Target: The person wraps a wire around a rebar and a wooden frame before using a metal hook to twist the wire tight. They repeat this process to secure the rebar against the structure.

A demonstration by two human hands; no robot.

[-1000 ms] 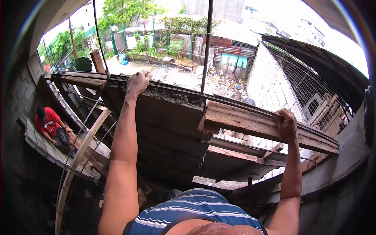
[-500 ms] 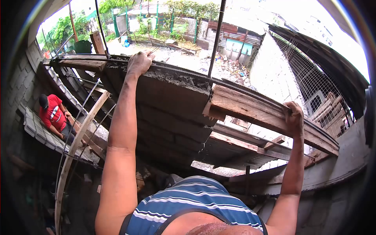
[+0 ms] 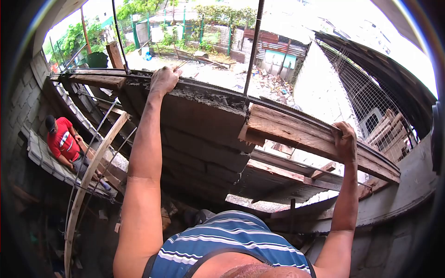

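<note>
My left hand (image 3: 164,80) is closed over the top of the block wall (image 3: 204,127), on the long rebar (image 3: 204,86) that runs along it. A short thin piece, perhaps tie wire (image 3: 183,65), sticks out beside its fingers. Farther right, my right hand (image 3: 345,140) grips the same line of rebar, its fingers hooked over above a rough wooden beam (image 3: 292,132). The beam lies against the wall's broken end. Upright rebar (image 3: 253,51) rises between my two hands. Both palms are hidden.
A co-worker in a red shirt (image 3: 64,141) sits low at the left on a block ledge (image 3: 41,155). A curved wooden strip (image 3: 88,180) and thin bars stand between us. Beyond the wall lie rubble (image 3: 273,83), a wire mesh (image 3: 347,88) and a corrugated fence (image 3: 273,41).
My hands keep their places on the rebar, with only a slight shift of view. The co-worker has shifted on the ledge, and more of the legs shows.
</note>
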